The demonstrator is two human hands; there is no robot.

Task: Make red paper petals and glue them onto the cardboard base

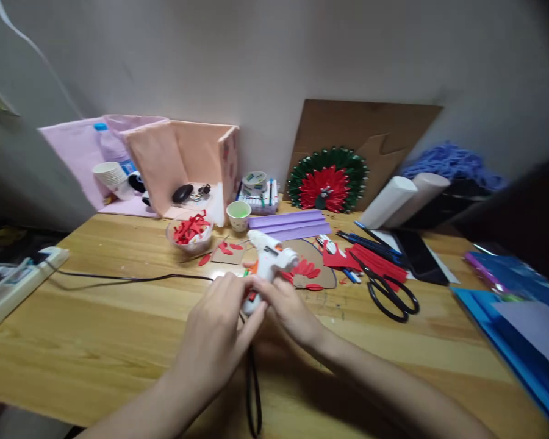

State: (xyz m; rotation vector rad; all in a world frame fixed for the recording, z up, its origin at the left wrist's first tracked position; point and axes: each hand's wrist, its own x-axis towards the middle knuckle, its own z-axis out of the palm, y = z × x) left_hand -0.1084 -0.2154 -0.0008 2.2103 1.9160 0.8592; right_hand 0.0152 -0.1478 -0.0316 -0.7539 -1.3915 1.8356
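A tub (188, 249) of red strips (192, 229) is standing on the table (119, 341); the person's left hand (220, 314) is curling around the handle of a white glue gun (269, 259), which is being held over the table; the right hand (293, 308) is wrapping it too, fingers partly hidden; a cardboard piece (327, 275) is bearing red petals (307, 268), and black scissors (388, 292) are lying farther right

No text, brand, number or sign can be read with certainty. The blue label (128, 166) on the bottle (111, 145), the printed lid (254, 177) of the round tub (255, 188) and the dark mark (271, 250) on the white glue gun (268, 263) are too small and blurred; the last may be lettering.
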